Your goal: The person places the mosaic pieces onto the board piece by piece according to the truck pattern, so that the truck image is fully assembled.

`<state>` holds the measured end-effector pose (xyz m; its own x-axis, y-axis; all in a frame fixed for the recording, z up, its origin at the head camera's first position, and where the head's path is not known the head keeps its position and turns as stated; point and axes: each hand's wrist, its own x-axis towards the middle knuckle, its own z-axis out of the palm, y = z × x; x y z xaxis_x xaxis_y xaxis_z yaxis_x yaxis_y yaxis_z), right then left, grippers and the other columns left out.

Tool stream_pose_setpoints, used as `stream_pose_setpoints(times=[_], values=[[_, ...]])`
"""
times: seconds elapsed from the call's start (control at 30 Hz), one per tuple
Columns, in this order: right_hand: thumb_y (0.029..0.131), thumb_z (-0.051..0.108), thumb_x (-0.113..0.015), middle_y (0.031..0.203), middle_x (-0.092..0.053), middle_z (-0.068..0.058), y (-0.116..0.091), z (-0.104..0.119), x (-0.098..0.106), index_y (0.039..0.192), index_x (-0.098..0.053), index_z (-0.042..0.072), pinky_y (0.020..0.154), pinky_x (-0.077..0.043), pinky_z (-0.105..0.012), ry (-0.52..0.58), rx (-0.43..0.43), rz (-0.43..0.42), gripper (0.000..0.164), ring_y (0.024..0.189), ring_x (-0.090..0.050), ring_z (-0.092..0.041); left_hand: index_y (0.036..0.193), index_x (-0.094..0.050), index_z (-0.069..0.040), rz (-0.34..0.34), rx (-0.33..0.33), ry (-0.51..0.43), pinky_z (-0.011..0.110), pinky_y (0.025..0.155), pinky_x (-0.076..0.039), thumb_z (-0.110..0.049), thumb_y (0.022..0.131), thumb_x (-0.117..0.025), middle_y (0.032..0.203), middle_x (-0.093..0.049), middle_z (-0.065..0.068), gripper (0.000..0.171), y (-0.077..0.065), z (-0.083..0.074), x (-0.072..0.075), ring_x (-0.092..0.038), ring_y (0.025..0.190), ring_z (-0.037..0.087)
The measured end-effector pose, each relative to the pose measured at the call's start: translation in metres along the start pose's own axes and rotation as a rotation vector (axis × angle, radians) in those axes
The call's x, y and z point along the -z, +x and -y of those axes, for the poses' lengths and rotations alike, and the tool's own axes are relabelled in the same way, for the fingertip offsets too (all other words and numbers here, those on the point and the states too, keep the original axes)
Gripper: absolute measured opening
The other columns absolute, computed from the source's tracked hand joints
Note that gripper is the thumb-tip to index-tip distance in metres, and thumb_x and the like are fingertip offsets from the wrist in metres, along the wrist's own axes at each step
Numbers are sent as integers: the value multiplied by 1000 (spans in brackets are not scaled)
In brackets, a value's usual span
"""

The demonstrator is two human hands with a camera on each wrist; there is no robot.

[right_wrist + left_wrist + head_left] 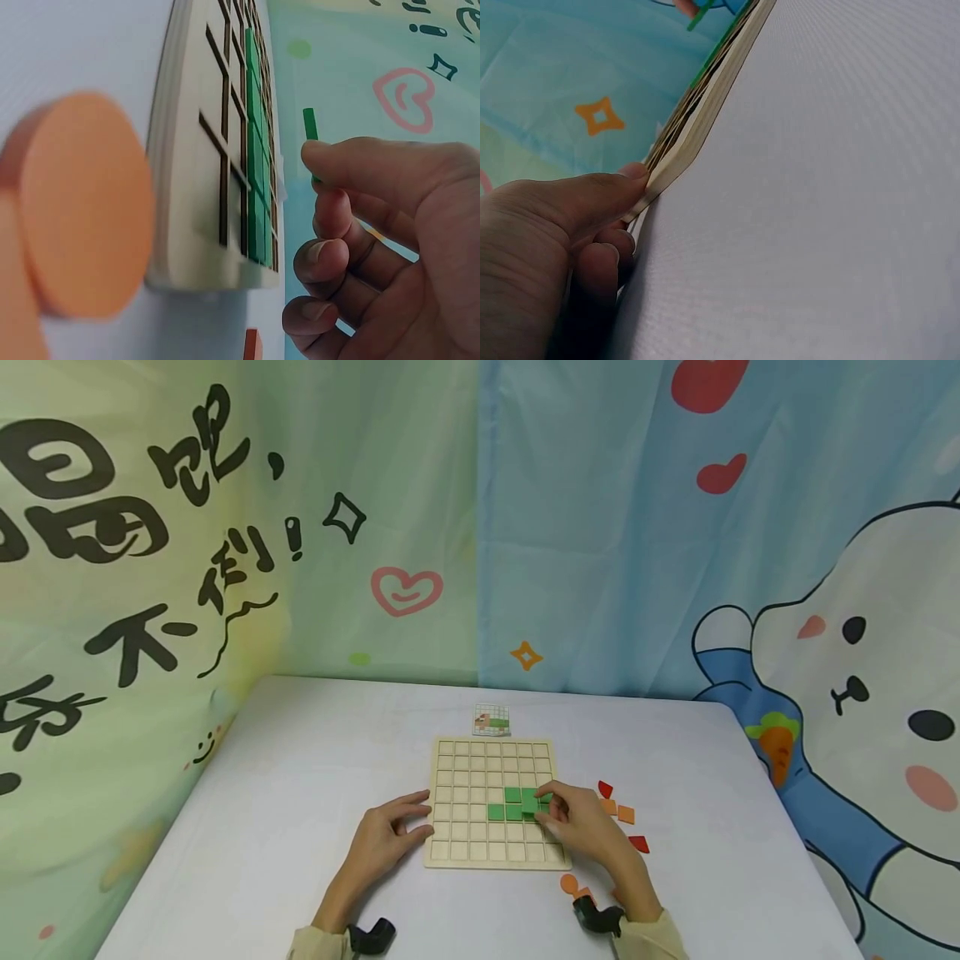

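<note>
A wooden grid board [459, 774] lies flat on the white table, with several green square tiles [496, 812] set in its cells toward the right. My right hand [581, 825] pinches another green square tile [310, 124] between thumb and index finger, held above the board in the right wrist view. The other fingers of that hand are loosely bent. At the board's left side, my left hand [384, 839] touches the edge with its fingertips. Its thumb [604, 196] lies at the rim near a corner in the left wrist view.
A small picture card [491, 720] lies just behind the board. To the right are orange squares [626, 814] and red pieces [638, 843]. An orange disc [569, 883] sits near the front right corner, close to my right wrist. Printed curtains hang behind the table [337, 727].
</note>
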<state>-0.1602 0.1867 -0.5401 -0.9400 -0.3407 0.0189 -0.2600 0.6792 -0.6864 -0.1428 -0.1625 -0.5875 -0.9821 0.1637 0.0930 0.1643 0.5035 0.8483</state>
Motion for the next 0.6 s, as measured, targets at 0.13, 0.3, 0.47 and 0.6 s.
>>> stream_pose_setpoints(times=[0.13, 0.3, 0.47, 0.6], values=[[95, 14, -79, 71, -54, 10, 4, 4, -3, 115, -72, 12, 61, -40, -20, -15, 12, 11, 21, 63, -44, -1, 113, -83, -11, 2, 7, -7, 17, 53, -38, -17, 85, -90, 138, -74, 2, 30, 0, -1, 0, -45, 55, -1], [95, 13, -78, 71, -54, 10, 9, 9, -7, 115, -72, 11, 61, -39, -20, -13, 7, 31, 21, 62, -44, -1, 114, -82, -11, 5, 15, -13, 17, 53, -38, -17, 85, -90, 138, -74, 2, 30, 0, -2, 1, -45, 55, 0], [96, 14, -78, 71, -55, 9, 16, 13, -11, 116, -72, 12, 60, -39, -21, -4, -14, 35, 22, 62, -46, -3, 113, -83, -12, 3, 15, -13, 17, 53, -38, -17, 85, -90, 138, -74, 2, 30, 0, -2, 1, -46, 55, 0], [95, 15, -78, 71, -56, 9, 21, 17, -14, 116, -72, 12, 60, -40, -21, -7, -17, 33, 22, 62, -46, -3, 114, -82, -12, 3, 13, -17, 17, 53, -39, -17, 85, -90, 138, -74, 2, 30, 0, -1, 1, -46, 55, 0]])
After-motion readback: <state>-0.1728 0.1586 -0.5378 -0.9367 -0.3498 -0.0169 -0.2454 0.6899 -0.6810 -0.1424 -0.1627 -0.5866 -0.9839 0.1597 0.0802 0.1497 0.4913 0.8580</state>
